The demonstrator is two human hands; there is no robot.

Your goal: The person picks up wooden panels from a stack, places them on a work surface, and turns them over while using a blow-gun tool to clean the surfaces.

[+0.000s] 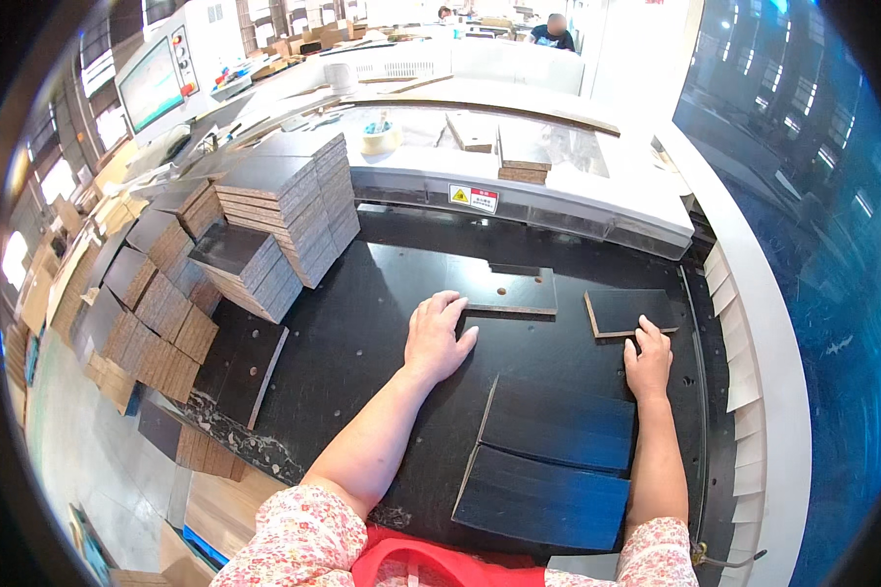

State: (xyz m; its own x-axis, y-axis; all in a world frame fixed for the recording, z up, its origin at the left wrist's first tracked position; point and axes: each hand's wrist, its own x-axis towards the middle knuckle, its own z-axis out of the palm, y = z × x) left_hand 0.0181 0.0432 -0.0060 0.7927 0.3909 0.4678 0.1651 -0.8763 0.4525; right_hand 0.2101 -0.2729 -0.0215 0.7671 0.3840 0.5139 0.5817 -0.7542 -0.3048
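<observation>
My left hand (439,338) rests its fingertips at the left end of a dark notched board (511,293) with drilled holes, thumb held apart. My right hand (648,360) touches the front edge of a smaller dark rectangular panel (628,310) with spread fingertips. Both pieces lie flat on the black machine table (382,323), a gap between them. Nearer to me, two dark panels, a farther one (558,421) and a nearer one (543,497), lie one in front of the other, left of my right forearm.
Tall stacks of dark-faced chipboard pieces (289,191) stand at the left, with lower stacks (157,303) beyond the table edge. A single dark board (240,362) lies beside them. A white machine beam (558,210) crosses behind, carrying a tape roll (380,139). A blue panel (803,245) rises at the right.
</observation>
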